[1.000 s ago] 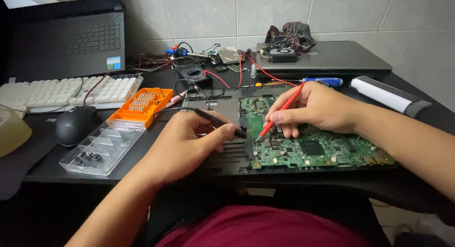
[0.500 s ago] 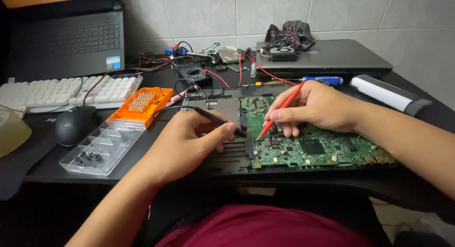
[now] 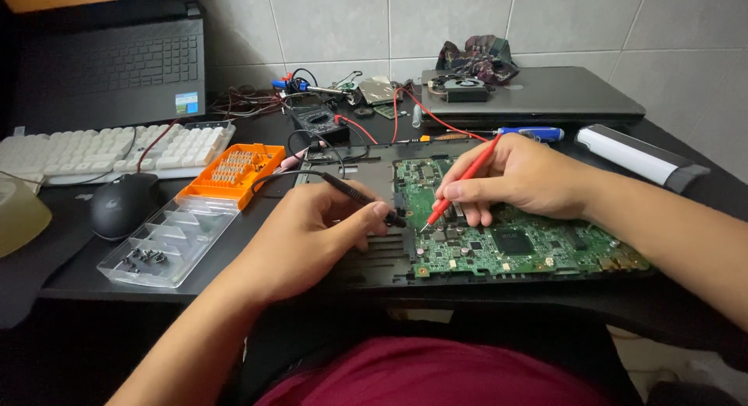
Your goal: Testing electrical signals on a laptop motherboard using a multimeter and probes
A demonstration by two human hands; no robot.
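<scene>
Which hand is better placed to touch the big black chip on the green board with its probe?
Probably the right hand: it rests on the green board near the black chip; the left hand is off its left edge.

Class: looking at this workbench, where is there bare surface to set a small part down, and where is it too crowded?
Bare patches: the closed laptop lid; the table between the orange bit case and the left hand. Crowded: the wire tangle around the multimeter, and the circuit board under the right hand.

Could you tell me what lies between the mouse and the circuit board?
In the head view, between the mouse and the circuit board lie a clear parts tray, an orange bit case and the left hand holding the black probe.
</scene>
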